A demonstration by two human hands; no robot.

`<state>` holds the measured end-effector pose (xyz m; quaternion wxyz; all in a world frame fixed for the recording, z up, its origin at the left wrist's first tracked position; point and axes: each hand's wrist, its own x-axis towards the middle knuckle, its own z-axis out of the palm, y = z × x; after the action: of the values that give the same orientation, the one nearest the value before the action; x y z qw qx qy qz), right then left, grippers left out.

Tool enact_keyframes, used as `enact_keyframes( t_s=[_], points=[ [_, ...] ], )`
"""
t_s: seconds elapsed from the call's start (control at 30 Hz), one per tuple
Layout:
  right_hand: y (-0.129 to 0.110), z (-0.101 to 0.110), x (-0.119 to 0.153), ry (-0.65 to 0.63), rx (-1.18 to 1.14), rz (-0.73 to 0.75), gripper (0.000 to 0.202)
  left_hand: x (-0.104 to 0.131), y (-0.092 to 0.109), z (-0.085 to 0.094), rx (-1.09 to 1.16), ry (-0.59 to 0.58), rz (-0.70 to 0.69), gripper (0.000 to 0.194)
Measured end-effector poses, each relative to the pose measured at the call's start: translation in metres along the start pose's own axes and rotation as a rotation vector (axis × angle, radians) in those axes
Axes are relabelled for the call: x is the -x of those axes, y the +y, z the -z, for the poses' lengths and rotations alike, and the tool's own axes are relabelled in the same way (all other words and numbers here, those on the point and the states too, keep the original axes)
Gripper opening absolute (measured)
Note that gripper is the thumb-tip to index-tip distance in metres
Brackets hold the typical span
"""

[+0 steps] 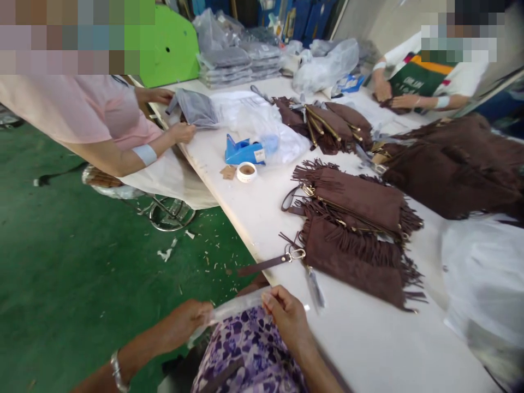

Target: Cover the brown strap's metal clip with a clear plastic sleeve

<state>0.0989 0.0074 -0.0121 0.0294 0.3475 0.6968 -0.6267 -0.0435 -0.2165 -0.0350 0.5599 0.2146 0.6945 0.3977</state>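
You have bare white tabletop [360, 333] just ahead of your right hand [286, 319]. Beyond it, the brown fringed suede bags [356, 234] and their loose brown strap [266, 265] block the way. The blue tape dispenser [244, 151] stands well apart.

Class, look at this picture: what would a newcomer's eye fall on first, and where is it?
Probably the brown fringed bags stacked mid-table, straps trailing toward the near edge. Next, the blue tape dispenser further back. At the bottom, the left hand and right hand hold a clear plastic strip between them.
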Motion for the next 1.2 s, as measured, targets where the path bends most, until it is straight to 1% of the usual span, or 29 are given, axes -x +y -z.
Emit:
enact_keyframes(
  t_s=[0.03, 0.07, 0.13, 0.17, 0.2, 0.27, 0.37, 0.43, 0.5, 0.6, 0.7, 0.8, 0.93, 1.07, 1.2],
  points=[
    [-0.001, -0.008, -0.001, -0.015, 0.015, -0.01, 0.029, -0.003, -0.001, 0.001, 0.068, 0.021, -0.019, 0.044],
    [-0.002, -0.015, -0.002, -0.027, 0.031, -0.016, 0.029, -0.009, -0.001, 0.001, 0.168, 0.029, -0.047, 0.048],
    [-0.004, -0.026, -0.004, -0.034, 0.068, 0.001, 0.031, -0.024, 0.005, -0.004, 0.39, -0.001, -0.106, 0.061],
    [-0.004, -0.03, -0.006, -0.026, 0.088, 0.018, 0.031, -0.033, 0.009, -0.007, 0.474, -0.027, -0.122, 0.061],
    [-0.004, -0.033, -0.007, -0.021, 0.101, 0.032, 0.032, -0.042, 0.011, -0.01, 0.528, -0.04, -0.126, 0.056],
    [-0.001, -0.036, -0.009, -0.015, 0.083, 0.016, 0.033, -0.056, 0.011, -0.016, 0.56, -0.008, -0.115, 0.047],
    [0.007, -0.036, -0.012, 0.003, -0.085, -0.126, 0.036, -0.066, -0.002, -0.016, 0.517, 0.097, -0.089, 0.045],
    [0.012, -0.036, -0.015, 0.041, -0.243, -0.241, 0.042, -0.065, -0.012, -0.011, 0.498, 0.128, -0.082, 0.043],
    [0.012, -0.04, -0.021, 0.074, -0.395, -0.295, 0.048, -0.059, -0.018, -0.005, 0.494, 0.151, -0.064, 0.04],
    [0.003, -0.053, -0.034, 0.109, -0.593, -0.301, 0.04, -0.048, -0.019, 0.002, 0.438, 0.213, -0.024, 0.038],
    [-0.006, -0.065, -0.045, 0.178, -0.712, -0.31, 0.034, -0.042, -0.019, 0.005, 0.374, 0.251, 0.0, 0.038],
    [-0.008, -0.067, -0.048, 0.181, -0.717, -0.255, 0.031, -0.042, -0.018, 0.007, 0.381, 0.258, -0.016, 0.038],
    [-0.004, -0.059, -0.042, 0.1, -0.694, -0.221, 0.028, -0.043, -0.011, 0.008, 0.39, 0.198, -0.059, 0.04],
    [0.002, -0.052, -0.037, 0.031, -0.679, -0.211, 0.026, -0.042, 0.0, 0.006, 0.453, 0.128, -0.018, 0.04],
    [0.004, -0.049, -0.034, 0.033, -0.591, -0.183, 0.028, -0.041, 0.008, 0.004, 0.54, 0.098, 0.002, 0.04]
  ],
)
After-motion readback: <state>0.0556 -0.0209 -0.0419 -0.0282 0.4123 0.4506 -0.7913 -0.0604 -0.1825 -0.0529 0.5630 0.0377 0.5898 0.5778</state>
